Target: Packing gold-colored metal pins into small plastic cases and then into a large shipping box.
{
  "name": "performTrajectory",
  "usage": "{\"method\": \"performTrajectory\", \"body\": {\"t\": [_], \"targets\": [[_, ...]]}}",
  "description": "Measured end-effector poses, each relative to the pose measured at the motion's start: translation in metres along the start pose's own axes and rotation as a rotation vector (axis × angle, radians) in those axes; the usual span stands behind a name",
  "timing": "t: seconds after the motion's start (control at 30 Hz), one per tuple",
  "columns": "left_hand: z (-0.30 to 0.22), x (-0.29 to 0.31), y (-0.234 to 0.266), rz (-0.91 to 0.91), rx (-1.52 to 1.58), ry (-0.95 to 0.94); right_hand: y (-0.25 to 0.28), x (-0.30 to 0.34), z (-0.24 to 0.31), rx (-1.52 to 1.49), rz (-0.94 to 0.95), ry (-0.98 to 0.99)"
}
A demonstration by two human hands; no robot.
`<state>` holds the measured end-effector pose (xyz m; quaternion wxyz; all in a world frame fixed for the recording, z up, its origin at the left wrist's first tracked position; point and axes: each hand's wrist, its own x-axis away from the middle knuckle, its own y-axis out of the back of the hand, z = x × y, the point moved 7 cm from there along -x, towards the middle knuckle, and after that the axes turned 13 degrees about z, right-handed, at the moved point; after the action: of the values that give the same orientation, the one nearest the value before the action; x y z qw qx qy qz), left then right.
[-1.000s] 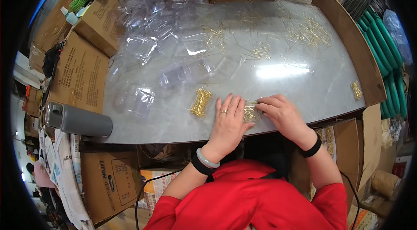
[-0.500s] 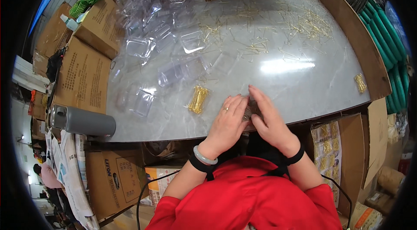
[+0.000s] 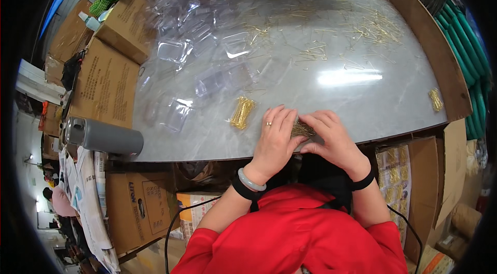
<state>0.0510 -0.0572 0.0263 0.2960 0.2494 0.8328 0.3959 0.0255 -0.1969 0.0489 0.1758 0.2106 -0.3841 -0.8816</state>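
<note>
Your left hand [image 3: 275, 138] and right hand [image 3: 331, 137], fingers part-curled, clasp a wire cluster [image 3: 302, 129] between them at the near edge of the counter [image 3: 362, 105]. Two gold bundles [image 3: 242, 112] look finished, one beside your left hand, another by the right edge; beyond, scattered loose wires [image 3: 380, 26] appear ungathered, near heaped clear plastic trays [image 3: 199, 17].

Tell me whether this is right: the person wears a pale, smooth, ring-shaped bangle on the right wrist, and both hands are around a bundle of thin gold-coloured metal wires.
Wrong wrist: the head view shows the pale, smooth, ring-shaped bangle on the left wrist. Both hands, left hand and right hand, are around the bundle of thin gold-coloured metal wires.
</note>
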Motion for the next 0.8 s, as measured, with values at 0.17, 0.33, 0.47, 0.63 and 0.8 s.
{"method": "performTrajectory", "body": {"t": [0.17,0.33,0.47,0.63,0.8], "targets": [[0.0,0.009,0.023,-0.014,0.063,0.051,0.001,0.0,0.0,0.098,-0.012,-0.011],[0.004,0.024,0.028,0.102,-0.066,0.258,-0.006,-0.001,-0.009,0.096,0.04,0.033],[0.0,0.018,0.028,0.099,-0.088,0.212,-0.007,0.003,-0.006,0.12,-0.03,0.018],[-0.012,0.011,0.005,0.098,-0.054,0.101,-0.022,0.015,0.009,0.057,-0.176,-0.128],[-0.007,0.003,-0.013,0.141,0.064,0.065,-0.031,-0.002,0.012,-0.299,-0.157,-0.073]]}}
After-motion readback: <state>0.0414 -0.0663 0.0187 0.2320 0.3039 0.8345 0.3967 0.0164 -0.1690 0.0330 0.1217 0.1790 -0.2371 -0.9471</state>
